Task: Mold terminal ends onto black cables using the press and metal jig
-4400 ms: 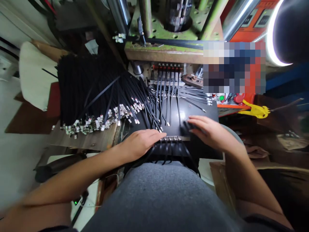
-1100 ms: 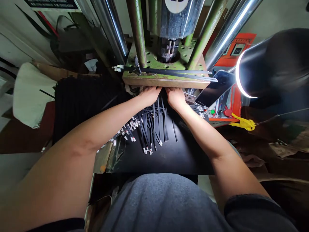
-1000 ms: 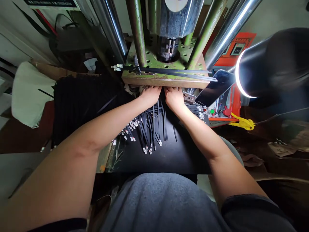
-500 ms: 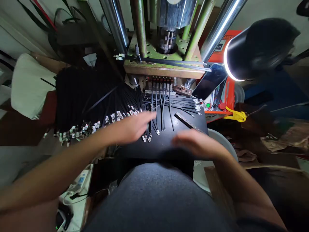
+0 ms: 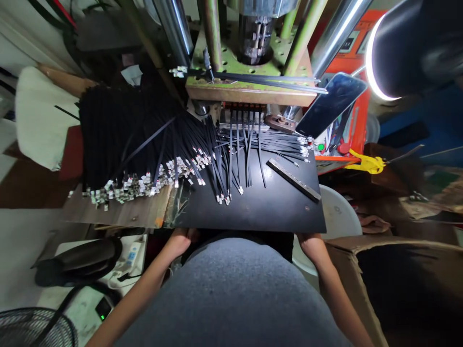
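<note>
Black strap ties [image 5: 126, 140] with silver-and-white tips across a matte black board [image 5: 282, 207], beside an olive-green press bed [image 5: 231, 53] speckled with dark round holes, a bright orange control housing [image 5: 361, 120], a yellow clamp [image 5: 365, 163], and a heathered grey shirt [image 5: 231, 294].

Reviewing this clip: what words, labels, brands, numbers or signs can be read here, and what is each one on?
Nothing can be read with confidence.
Orange control panel: markings too small and blurred to read.
White power strip: marks too small to read.
Metal bar: fine marks along its edge, too small to read.
</note>
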A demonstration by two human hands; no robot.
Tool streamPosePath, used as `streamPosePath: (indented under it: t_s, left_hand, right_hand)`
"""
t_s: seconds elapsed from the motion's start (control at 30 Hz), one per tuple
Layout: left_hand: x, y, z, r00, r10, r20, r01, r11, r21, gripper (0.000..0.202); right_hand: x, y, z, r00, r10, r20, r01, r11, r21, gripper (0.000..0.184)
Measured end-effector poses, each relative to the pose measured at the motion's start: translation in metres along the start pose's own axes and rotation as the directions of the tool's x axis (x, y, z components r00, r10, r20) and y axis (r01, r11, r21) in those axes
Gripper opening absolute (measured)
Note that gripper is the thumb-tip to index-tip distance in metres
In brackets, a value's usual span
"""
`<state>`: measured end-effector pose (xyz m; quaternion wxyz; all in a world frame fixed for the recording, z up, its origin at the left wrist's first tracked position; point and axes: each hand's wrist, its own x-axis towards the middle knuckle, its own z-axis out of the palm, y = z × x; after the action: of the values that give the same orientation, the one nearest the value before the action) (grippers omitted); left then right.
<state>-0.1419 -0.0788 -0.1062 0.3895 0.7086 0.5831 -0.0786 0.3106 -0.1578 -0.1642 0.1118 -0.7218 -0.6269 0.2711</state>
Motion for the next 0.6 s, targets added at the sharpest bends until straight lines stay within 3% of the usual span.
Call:
streamPosePath:
  t_s: [0.23,0.37,0.47,0.53,0.6]
  left_hand:
    - [0.005,-0.01,0.002,0.998,-0.064,0.024,0.063,0.998,0.02,0.031]
    - [0.004,-0.006,0.003,0.993,-0.106,0.045,0.103,0.993,0.054,0.032]
    - [-0.015,0.014,-0.013,0.992,-0.097,0.084,0.094,0.995,0.038,0.035]
    - [-0.029,0.038,-0.033,0.986,-0.007,0.166,0.018,0.998,-0.061,0.035]
    - [-0.035,0.065,-0.053,0.985,0.111,0.132,-0.087,0.981,-0.173,0.032]
  right_hand:
    - [-0.001,0.003,-0.002,0.998,-0.053,0.031,0.054,0.998,-0.021,0.041]
    - [-0.003,-0.009,-0.006,0.996,-0.054,0.071,0.058,0.997,-0.059,0.042]
    - [-0.017,-0.037,-0.022,0.988,-0.006,0.157,0.026,0.992,-0.125,0.038]
    - [-0.024,-0.063,-0.045,0.966,-0.111,0.233,0.119,0.993,-0.02,0.031]
    - [-0.019,-0.089,-0.073,0.959,-0.251,0.135,0.231,0.962,0.149,0.024]
